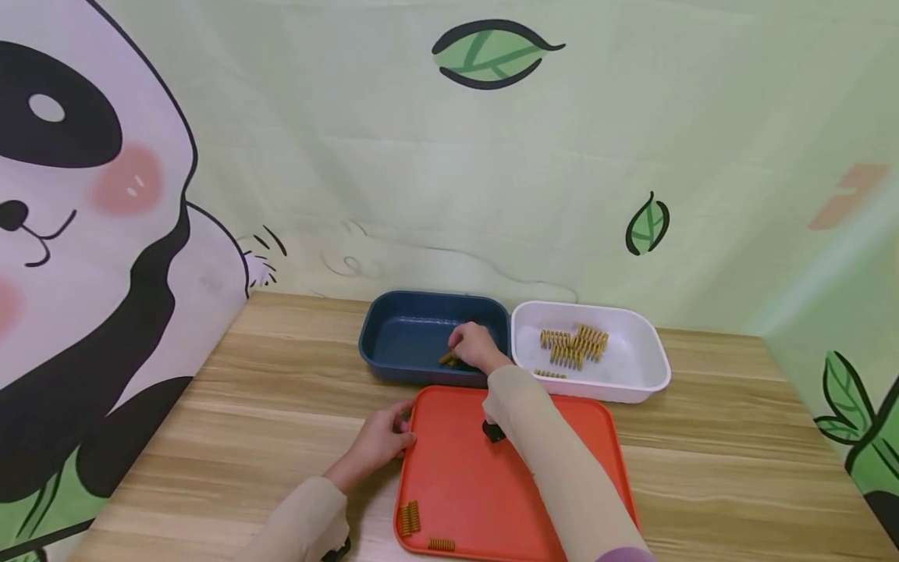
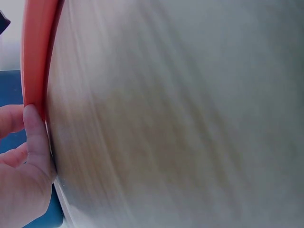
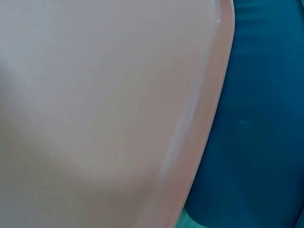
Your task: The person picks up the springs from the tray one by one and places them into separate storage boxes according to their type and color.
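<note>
On the near part of the wooden table (image 1: 281,406), an orange tray (image 1: 485,476) still carries a few yellow springs (image 1: 410,517) at its front left corner. The left hand (image 1: 379,439) grips the tray's left rim, fingers curled, likely to steady it. Beyond, the right hand (image 1: 475,346) reaches into the blue bin (image 1: 407,332), fingertips pinching a spring (image 1: 447,359) low inside. Farther right, the white bin (image 1: 632,367) holds more springs.
</note>
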{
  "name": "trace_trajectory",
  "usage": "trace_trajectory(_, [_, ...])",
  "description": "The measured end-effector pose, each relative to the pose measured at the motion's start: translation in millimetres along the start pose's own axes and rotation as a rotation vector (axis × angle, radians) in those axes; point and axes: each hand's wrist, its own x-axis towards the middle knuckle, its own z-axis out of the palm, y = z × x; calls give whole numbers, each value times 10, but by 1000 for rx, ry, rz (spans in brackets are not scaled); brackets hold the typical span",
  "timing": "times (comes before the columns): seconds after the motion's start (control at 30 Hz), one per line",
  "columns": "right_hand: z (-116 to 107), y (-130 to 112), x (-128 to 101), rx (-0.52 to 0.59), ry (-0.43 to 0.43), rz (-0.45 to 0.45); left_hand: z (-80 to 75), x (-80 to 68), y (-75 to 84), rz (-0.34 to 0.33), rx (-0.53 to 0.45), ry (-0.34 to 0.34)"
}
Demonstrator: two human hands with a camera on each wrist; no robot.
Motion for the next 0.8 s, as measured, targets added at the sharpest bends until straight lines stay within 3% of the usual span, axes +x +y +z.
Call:
trace_trajectory(0.4, [-14, 26, -20, 45, 15, -110, 14, -14, 21, -2, -5, -2])
trace_trajectory(0.8, [-74, -43, -104, 54, -3, -156, 10, -9, 28, -11, -15, 0])
